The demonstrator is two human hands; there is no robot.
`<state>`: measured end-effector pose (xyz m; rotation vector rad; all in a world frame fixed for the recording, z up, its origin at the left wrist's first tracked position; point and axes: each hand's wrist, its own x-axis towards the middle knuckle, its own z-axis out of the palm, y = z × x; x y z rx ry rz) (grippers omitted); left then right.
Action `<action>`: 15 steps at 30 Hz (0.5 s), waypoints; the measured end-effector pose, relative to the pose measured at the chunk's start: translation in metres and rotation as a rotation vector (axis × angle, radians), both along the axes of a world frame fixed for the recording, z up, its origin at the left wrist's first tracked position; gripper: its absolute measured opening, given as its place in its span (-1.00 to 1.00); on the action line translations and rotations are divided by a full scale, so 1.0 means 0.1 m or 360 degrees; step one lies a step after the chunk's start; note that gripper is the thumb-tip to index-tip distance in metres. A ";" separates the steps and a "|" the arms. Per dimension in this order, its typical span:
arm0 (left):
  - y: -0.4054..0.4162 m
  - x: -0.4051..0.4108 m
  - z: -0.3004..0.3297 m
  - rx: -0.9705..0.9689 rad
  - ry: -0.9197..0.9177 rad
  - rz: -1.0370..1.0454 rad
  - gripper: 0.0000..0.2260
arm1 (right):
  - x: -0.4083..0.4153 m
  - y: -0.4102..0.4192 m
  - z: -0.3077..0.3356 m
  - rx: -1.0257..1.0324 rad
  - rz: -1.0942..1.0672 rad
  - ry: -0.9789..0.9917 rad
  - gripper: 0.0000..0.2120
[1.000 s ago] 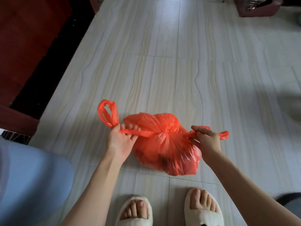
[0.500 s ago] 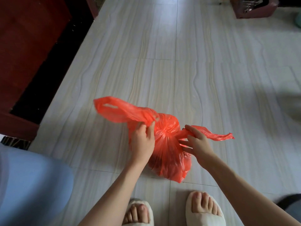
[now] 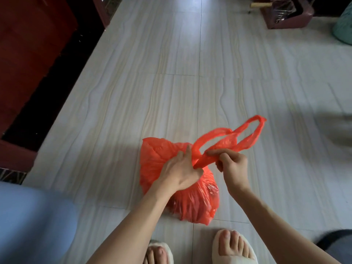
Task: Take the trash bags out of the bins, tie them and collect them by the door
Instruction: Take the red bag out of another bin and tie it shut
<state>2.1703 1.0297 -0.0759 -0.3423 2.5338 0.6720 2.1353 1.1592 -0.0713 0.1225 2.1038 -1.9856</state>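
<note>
My feet in pale slippers (image 3: 233, 250) stand on the tiled floor (image 3: 133, 111), and the red trash bag (image 3: 162, 164) sits on the floor just in front of my toes. My left hand (image 3: 181, 168) lies on top of the bag, fingers curled down at the neck where the handles meet; I cannot tell exactly what they pinch. My right hand (image 3: 233, 164) pinches one handle (image 3: 207, 161) between thumb and fingertips, close beside the left. The other handle loops (image 3: 249, 136) trail off away from me, loose in the air. The knot looks half done to me. If I pull too hard the thin plastic could tear at the neck, or the handle could slip from my pinch and the knot fall slack. Farther off, a dark red bin (image 3: 287, 14) with a liner stands at the far right, and a red door (image 3: 28, 54) on the left
</note>
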 end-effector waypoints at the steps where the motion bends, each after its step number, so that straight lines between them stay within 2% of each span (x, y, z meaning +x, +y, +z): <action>1: 0.03 0.02 -0.01 -0.0112 0.0005 -0.0055 -0.32 | 0.00 -0.04 0.05 -0.0067 0.0049 0.0018 -0.71; 3: 0.05 0.03 -0.03 -0.0316 0.0215 -0.0012 -0.45 | -0.03 -0.13 0.12 -0.0249 0.0166 0.0001 -0.77; 5: -0.01 0.03 -0.02 -0.0269 0.0324 0.0176 -0.52 | -0.06 -0.17 0.14 -0.0335 0.0306 -0.0012 -0.81; 6: -0.06 0.02 -0.02 -0.0140 0.0306 0.0264 -0.51 | -0.07 -0.17 0.12 -0.0220 0.0396 0.0044 -0.79; 7: -0.11 0.03 -0.04 0.0086 0.0273 0.0364 -0.51 | -0.08 -0.14 0.06 0.0028 0.0529 0.0136 -0.71; 9: -0.20 0.04 -0.02 0.0734 0.0227 0.0611 -0.58 | -0.08 -0.06 -0.08 0.0701 0.0924 0.0282 -0.45; 10: -0.23 0.05 0.00 0.0984 0.0205 0.0715 -0.63 | -0.08 0.00 -0.15 0.1027 0.1098 0.0325 -0.41; 11: -0.27 0.06 0.00 0.1136 0.0173 0.0780 -0.68 | -0.08 0.05 -0.21 0.1269 0.1185 0.0342 -0.45; 13: -0.33 0.10 -0.01 0.1297 0.0093 0.0836 -0.78 | -0.13 0.17 -0.26 0.1472 0.1109 0.0376 -0.62; 15: -0.38 0.15 -0.04 0.1365 0.0019 0.0801 -0.79 | -0.21 0.22 -0.19 0.1335 0.0970 0.0339 -0.74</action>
